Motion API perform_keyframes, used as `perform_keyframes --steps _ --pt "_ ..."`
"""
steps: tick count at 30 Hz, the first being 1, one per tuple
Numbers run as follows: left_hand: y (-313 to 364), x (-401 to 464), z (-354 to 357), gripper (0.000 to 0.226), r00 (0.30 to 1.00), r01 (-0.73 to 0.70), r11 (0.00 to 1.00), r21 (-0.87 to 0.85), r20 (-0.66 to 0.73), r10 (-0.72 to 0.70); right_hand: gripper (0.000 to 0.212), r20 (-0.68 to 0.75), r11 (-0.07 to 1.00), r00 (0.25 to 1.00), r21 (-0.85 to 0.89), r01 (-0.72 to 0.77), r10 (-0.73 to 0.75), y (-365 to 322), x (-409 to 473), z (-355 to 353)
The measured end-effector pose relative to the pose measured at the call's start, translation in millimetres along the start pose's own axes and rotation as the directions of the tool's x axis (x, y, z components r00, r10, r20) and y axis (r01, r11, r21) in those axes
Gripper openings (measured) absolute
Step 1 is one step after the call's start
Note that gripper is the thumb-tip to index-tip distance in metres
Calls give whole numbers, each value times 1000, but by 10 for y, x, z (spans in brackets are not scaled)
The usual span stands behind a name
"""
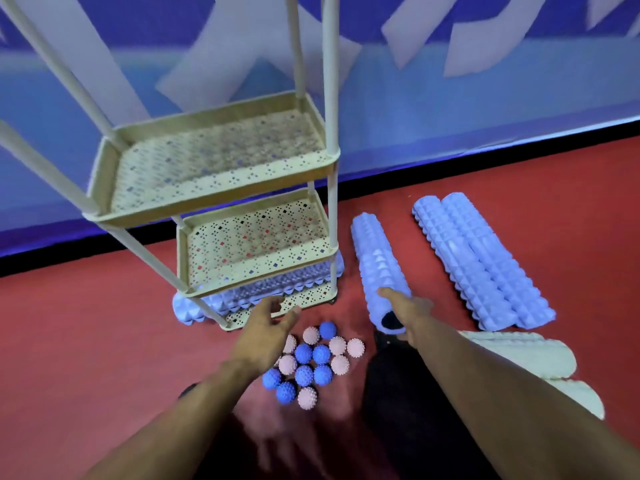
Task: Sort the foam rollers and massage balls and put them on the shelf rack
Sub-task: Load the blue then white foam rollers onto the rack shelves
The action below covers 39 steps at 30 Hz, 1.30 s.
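While my right hand (pixel 403 308) grips the near end of a blue foam roller (pixel 379 271) whose long axis runs away from me, my left hand (pixel 266 327) hovers open over the massage balls (pixel 313 363). Roughly eight blue and eight pink balls lie nearest; two more blue rollers (pixel 483 259) lie right, two cream rollers (pixel 526 358) nearer, and one blue roller occupies the shelf rack (pixel 214 188) bottom tier.

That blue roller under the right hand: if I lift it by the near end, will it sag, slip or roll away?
The blue roller looks like a rigid hollow tube, so it probably will not sag. Its ridged surface should give the right hand good grip. It is round and lies loose on the red floor, so a nudge would likely roll it sideways. It probably feels light for its size.
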<state>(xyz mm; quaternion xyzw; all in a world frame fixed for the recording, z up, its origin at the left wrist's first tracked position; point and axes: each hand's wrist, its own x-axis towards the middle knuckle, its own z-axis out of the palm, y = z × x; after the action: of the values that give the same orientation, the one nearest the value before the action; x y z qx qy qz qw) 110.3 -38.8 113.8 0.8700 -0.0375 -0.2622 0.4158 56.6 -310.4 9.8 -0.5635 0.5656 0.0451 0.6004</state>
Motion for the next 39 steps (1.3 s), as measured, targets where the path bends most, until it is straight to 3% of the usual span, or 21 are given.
perform_keyframes --steps 3,5,9,15,19,23,28,30,33,36,39 --pt "223 -427 -315 56 998 -43 998 -35 -48 41 119 -1 997 1000 73 -7 7 -73 -598 -327" --pt "375 -731 -492 54 994 -83 995 -51 -81 79 117 -119 994 993 107 31 -19 -199 -1187 -558" --pt "514 -1290 -729 44 982 -138 985 -105 -146 122 109 -308 979 930 -81 186 -202 -209 -1951 -960" --pt "486 -1918 -752 50 978 -143 964 -226 -180 103 93 -312 913 860 -72 402 -403 -107 -2668 -1204" --pt "151 -2034 -686 59 987 -83 956 -283 -154 40 86 -325 897 861 76 436 -391 177 -2801 -1218" --pt "-125 -2010 -664 52 994 27 947 -321 -95 -61 96 -276 883 916 292 367 -290 207 -2781 -1207" --pt "-60 -1804 -672 49 987 67 872 -485 -96 -129 106 -187 873 943 361 327 -276 229 -2452 -1075" --pt "-41 -1721 -634 52 985 92 854 -512 -76 -152 93 -153 878 957 383 287 -246 145 -2611 -989" --pt "-26 -1593 -571 62 985 125 819 -560 -31 -172 57 -88 887 961 371 275 -261 124 -2651 -908" --pt "-13 -1477 -523 101 972 195 767 -611 18 -233 44 15 895 956 357 269 -293 137 -2646 -898" --pt "-36 -1412 -492 117 945 269 657 -704 62 -321 41 195 895 911 345 283 -363 104 -2713 -960"
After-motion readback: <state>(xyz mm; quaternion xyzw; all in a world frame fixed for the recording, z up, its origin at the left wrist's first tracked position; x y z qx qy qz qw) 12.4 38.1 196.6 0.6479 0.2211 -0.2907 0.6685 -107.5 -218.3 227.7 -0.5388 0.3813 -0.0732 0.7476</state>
